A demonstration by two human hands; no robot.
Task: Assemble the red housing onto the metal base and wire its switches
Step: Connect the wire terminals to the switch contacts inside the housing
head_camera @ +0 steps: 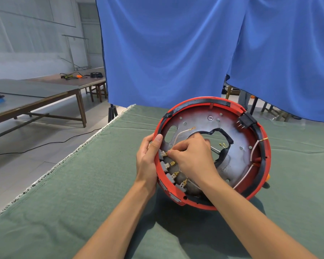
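Green-clothed counter [82,184], my left hand [148,161] grips the tilted red housing [204,107] rim, my right hand [191,156] inside it, pinching a wire terminal [166,153] at the switches [171,176].

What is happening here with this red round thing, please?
A person is wiring a red housing that already sits around a metal base, tilted up on a green cloth. The left hand grips the housing's rim. The right hand pinches a wire connector at the uppermost grey switch. More wire ends hang loose.
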